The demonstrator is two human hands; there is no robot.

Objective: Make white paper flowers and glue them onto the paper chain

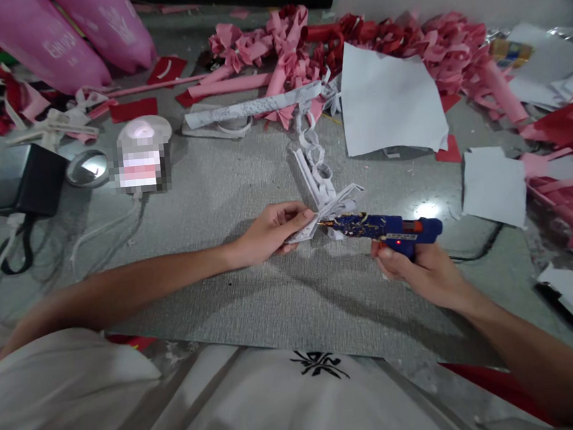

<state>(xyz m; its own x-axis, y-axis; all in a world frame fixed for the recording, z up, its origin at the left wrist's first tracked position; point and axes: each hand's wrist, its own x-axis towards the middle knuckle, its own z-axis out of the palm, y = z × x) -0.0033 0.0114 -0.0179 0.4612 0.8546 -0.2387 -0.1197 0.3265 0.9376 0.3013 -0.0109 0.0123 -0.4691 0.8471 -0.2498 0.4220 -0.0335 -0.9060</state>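
Between the thumb and fingers of my left hand point(275, 229) is a folded white paper strip point(338, 202), its free end pointing up and right. My right hand point(421, 267) is wrapped round the grip of a blue glue gun point(378, 226), with a finger at the orange trigger. A small red light glows on the gun's side, and dried residue covers its front. The nozzle points left and is right at the paper by my left fingertips; whether it touches, I cannot tell. Behind the strip lies a chain of curled white paper loops point(315, 155).
Pink and red crumpled paper point(296, 47) lines the back. A rolled paper tube point(252, 107) and a white sheet point(392, 102) lie in front of it. At left are a black box point(27, 181), a round metallic lid point(86, 169), cables and pink bottles point(123, 32).
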